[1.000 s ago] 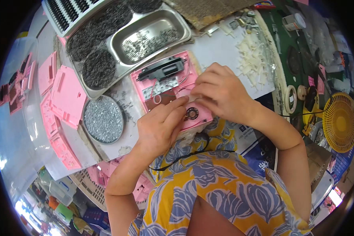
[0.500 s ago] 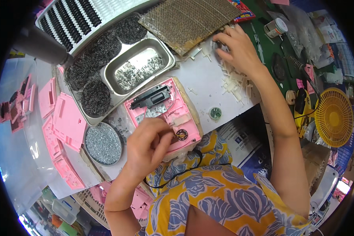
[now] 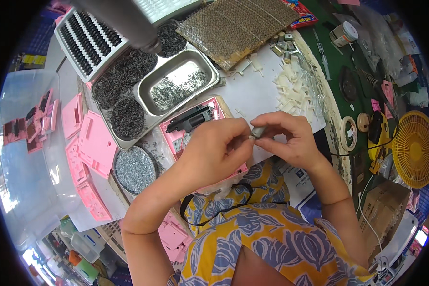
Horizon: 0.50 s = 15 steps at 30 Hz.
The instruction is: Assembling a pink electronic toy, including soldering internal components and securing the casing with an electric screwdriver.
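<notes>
Both hands meet over the pink plastic housing's right edge. My right hand (image 3: 291, 140) is closed in a pinch around a small grey metal motor (image 3: 258, 131). My left hand (image 3: 219, 148) has its thumb and forefinger pinched together at the motor's end; what they grip there, if anything, is too small to name. Beneath the left hand lies the open pink housing (image 3: 218, 106), holding a black mechanism (image 3: 190, 119) near its far side. My left hand and wrist cover much of the housing's nearer half.
Several similar motors (image 3: 283, 46) and a heap of white plastic pieces (image 3: 293, 90) lie beyond my right hand. A metal tray (image 3: 213, 76) of springs sits behind the housing. To its left are a round dish of screws (image 3: 135, 169) and pink panels (image 3: 97, 143).
My right hand has come back from the far parts piles to the housing, now with a motor. My left hand has moved right to meet it. The whole view has shifted slightly.
</notes>
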{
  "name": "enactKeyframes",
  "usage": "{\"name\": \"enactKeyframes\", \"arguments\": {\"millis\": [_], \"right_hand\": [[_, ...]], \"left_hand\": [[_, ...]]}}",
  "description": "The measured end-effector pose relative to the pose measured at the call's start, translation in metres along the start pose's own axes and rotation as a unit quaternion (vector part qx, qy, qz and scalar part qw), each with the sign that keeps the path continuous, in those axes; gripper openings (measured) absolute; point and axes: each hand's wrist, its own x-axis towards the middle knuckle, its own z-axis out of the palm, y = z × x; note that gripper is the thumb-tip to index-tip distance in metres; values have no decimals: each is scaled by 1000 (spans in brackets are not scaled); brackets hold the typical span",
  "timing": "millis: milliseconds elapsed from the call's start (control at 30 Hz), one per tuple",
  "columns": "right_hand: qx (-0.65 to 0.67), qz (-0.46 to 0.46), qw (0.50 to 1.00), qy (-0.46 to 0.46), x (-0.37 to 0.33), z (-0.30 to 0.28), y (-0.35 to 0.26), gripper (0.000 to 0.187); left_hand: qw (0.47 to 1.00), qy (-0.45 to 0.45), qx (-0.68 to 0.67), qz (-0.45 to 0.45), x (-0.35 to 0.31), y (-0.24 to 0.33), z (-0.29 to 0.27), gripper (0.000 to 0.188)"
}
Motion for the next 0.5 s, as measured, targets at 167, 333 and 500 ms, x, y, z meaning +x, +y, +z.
{"name": "enactKeyframes", "arguments": {"millis": [167, 333, 500], "right_hand": [[179, 83, 977, 79, -3, -7, 5, 47], [166, 63, 978, 111, 3, -21, 2, 52], [128, 60, 981, 130, -13, -35, 10, 48]], "left_hand": [[989, 63, 134, 7, 46, -24, -37, 17], [916, 231, 329, 5, 107, -66, -57, 23], [887, 232, 400, 1, 115, -62, -52, 24]]}}
